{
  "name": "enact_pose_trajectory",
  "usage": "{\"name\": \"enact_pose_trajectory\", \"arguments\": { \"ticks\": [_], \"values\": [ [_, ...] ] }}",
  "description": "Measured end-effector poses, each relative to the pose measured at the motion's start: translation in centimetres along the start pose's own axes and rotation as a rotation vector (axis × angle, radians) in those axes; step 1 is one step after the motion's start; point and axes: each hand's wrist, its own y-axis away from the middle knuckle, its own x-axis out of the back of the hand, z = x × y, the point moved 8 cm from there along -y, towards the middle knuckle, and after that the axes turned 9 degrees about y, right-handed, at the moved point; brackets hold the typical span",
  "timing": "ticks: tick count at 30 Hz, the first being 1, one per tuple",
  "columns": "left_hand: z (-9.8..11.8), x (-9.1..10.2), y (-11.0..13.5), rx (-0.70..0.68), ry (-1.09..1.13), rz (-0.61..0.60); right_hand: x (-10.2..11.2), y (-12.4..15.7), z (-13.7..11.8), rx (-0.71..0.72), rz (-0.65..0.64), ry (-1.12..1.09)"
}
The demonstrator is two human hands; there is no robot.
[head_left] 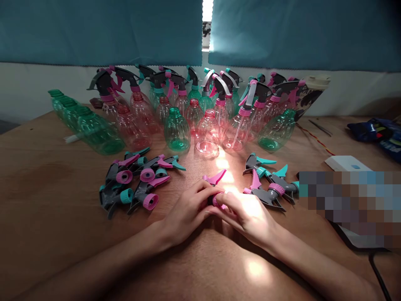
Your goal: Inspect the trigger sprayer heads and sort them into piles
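Both my hands meet at the middle of the wooden table around one spray trigger head with a pink lever and pink collar. My left hand curls its fingers over the head's left side. My right hand pinches the pink collar from the right. Just beyond the hands stand an open pink bottle and an open green bottle.
A pile of loose trigger heads lies to the left, another pile of trigger heads to the right. Several capped and uncapped pink and green bottles stand in rows behind. Green bottles lie at far left. A white box and cables sit right.
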Motion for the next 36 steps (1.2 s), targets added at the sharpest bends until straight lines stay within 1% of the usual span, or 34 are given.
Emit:
{"name": "enact_pose_trajectory", "arguments": {
  "ticks": [6, 9, 12, 15, 20, 22, 24, 26, 30, 36],
  "values": [
    [-0.4, 0.2, 0.0, 0.054, 0.004, 0.035, 0.4, 0.1, 0.4, 0.037, 0.031, 0.022],
    [-0.8, 0.5, 0.1, 0.088, 0.001, 0.064, 0.6, 0.2, 1.6, 0.024, 0.059, 0.05],
    [-0.9, 0.4, 0.2, 0.093, -0.001, 0.062, 1.1, 0.4, 3.0, -0.04, 0.124, 0.066],
    [-0.8, 0.2, 0.3, 0.071, -0.004, 0.038, 1.0, 0.4, 3.2, -0.116, 0.129, -0.07],
    [-0.9, 0.6, 0.3, 0.077, -0.013, 0.068, 0.3, 0.6, 2.5, -0.272, 0.119, -0.299],
    [-0.9, 0.6, 0.3, 0.092, -0.013, 0.069, 0.1, 0.7, 2.8, -0.336, 0.125, -0.399],
    [-0.9, 0.7, 0.3, 0.093, -0.016, 0.078, 0.3, 0.8, 3.4, -0.388, 0.159, -0.467],
    [-0.9, 0.7, 0.3, 0.082, -0.022, 0.083, 0.0, 0.7, 3.6, -0.408, 0.139, -0.525],
    [-0.9, 0.6, 0.4, 0.059, -0.022, 0.068, -1.1, 0.5, 3.5, -0.405, 0.039, -0.631],
    [-0.6, 0.5, 0.3, 0.044, -0.025, 0.05, -1.8, 0.6, 3.6, -0.42, 0.009, -0.767]
  ]
}}
